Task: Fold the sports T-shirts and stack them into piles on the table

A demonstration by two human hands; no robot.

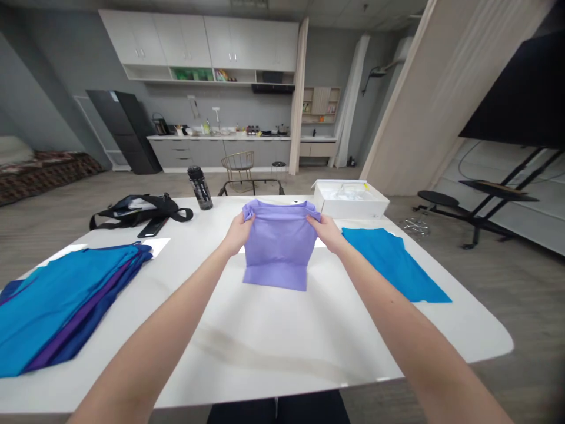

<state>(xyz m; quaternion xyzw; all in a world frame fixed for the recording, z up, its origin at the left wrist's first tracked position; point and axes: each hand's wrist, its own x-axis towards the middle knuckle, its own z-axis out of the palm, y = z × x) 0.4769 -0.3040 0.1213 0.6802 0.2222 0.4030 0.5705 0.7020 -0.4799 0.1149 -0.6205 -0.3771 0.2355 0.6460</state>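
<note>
A lavender piece of clothing (279, 241) hangs between my two hands, its top edge folded over and its lower hem close to the table. At its upper left corner my left hand (241, 232) pinches the cloth. My right hand (325, 231) grips the upper right corner in the same way. Whether the garment is a top or shorts, I cannot tell. Right of my right hand, a folded blue garment (392, 262) lies flat. On the left side of the table is a stack of blue, purple and navy clothes (66, 300).
A white table (265, 341) carries everything. Toward its far edge stand a white open box (353, 206), a dark bottle (200, 189), a black bag (136, 209) and a phone (152, 227). Beyond are a chair (238, 162) and a kitchen counter (189, 153).
</note>
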